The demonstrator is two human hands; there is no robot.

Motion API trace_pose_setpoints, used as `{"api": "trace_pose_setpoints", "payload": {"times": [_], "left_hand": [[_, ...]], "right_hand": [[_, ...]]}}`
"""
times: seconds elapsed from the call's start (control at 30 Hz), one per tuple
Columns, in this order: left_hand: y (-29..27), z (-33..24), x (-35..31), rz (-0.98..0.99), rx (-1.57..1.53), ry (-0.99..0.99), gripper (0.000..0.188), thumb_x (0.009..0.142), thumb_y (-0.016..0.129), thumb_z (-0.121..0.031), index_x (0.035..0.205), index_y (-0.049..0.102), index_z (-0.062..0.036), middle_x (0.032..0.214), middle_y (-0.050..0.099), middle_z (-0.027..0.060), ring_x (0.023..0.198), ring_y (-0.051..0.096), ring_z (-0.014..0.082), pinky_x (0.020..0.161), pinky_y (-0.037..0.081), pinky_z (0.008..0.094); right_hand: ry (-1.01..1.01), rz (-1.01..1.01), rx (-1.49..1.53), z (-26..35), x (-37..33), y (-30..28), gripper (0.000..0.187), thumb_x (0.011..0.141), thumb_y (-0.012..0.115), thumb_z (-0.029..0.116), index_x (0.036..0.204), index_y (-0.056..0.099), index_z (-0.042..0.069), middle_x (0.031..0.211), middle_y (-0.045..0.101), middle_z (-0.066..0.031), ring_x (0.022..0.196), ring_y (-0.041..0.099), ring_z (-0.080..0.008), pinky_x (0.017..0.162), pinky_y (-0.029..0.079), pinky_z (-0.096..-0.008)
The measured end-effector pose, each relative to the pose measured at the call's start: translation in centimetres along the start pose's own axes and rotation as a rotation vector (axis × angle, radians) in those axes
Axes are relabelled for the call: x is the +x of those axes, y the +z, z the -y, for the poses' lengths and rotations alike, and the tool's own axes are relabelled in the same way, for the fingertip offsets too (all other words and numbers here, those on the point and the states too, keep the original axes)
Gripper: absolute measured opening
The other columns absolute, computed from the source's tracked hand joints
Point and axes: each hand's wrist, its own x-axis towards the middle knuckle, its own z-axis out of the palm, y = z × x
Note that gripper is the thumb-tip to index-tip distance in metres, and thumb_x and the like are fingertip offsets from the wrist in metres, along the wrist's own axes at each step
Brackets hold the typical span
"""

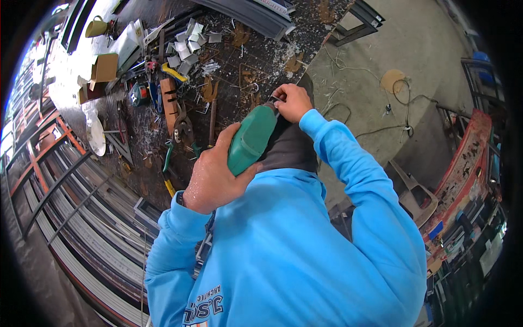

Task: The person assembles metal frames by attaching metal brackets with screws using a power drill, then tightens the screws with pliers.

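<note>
My left hand (215, 173) is wrapped round the body of a green power tool (251, 140), held close in front of my torso. The tool's narrow dark front end points away from me, up to the right. There my right hand (295, 102) is closed in a pinch, fingertips at the tip of the tool. What sits between those fingers is too small to make out. Pale dust specks cover the left wrist. Beyond the tool lies a dark worktable (234, 82) strewn with shavings and small fasteners.
Metal bracket pieces (188, 43) are heaped at the back. Left of the tool lie snips (183, 129), a reddish block (169, 104), a tape measure (138, 95) and a cardboard box (103, 68). Long profiles (98, 234) fill a rack at left. A cable (376, 129) runs over the floor.
</note>
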Motion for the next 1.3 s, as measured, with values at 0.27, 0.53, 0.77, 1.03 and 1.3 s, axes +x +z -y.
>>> {"api": "trace_pose_setpoints", "payload": {"times": [0.27,0.53,0.77,1.03,1.3], "left_hand": [[0.5,0.0,-0.1,-0.039,0.044,0.011,0.081,0.089,0.085,-0.023,0.156,0.045,-0.0037,0.123,0.074,0.0301,0.114,0.075,0.047,0.098,0.06,0.0509],[0.2,0.7,-0.7,-0.06,-0.006,0.081,0.088,0.088,0.084,-0.03,0.159,0.041,-0.0023,0.115,0.074,0.032,0.106,0.074,0.0512,0.093,0.06,0.0532],[-2.7,3.4,-6.3,-0.159,-0.14,0.045,0.088,0.088,0.085,-0.025,0.161,0.042,-0.0027,0.129,0.074,0.0265,0.119,0.074,0.0421,0.101,0.057,0.0471],[-3.1,6.4,-6.7,-0.135,-0.08,-0.086,0.087,0.089,0.084,-0.03,0.16,0.042,-0.0023,0.122,0.075,0.0289,0.113,0.074,0.0475,0.098,0.058,0.0501],[-3.2,6.9,-4.5,-0.118,-0.028,0.014,0.085,0.089,0.083,-0.031,0.159,0.043,-0.0021,0.116,0.076,0.0315,0.106,0.075,0.05,0.092,0.059,0.0527]], "right_hand": [[-0.021,-0.016,0.041,-0.5,-0.1,0.2,0.026,0.081,0.084,0.01,0.106,0.079,0.004,0.101,0.074,-0.0135,0.092,0.074,-0.0295,0.085,0.059,-0.0417],[-0.088,-0.063,0.145,-0.5,-0.8,0.1,0.022,0.084,0.081,0.01,0.105,0.078,0.004,0.098,0.073,-0.0134,0.09,0.073,-0.0308,0.084,0.058,-0.0433],[-0.359,-0.614,-0.163,1.3,-1.2,-2.4,0.013,0.086,0.076,0.006,0.099,0.078,0.007,0.098,0.071,-0.0102,0.094,0.069,-0.0352,0.082,0.057,-0.0462],[-0.509,-0.199,-0.383,4.5,-2.3,7.5,0.008,0.09,0.077,0.022,0.098,0.08,0.02,0.096,0.068,-0.0004,0.102,0.064,-0.0229,0.093,0.044,-0.0445],[-0.541,-0.184,-0.346,3.8,-2.2,7.3,0.009,0.09,0.078,0.022,0.098,0.081,0.02,0.094,0.068,0.001,0.1,0.063,-0.0232,0.092,0.043,-0.0444]]}}
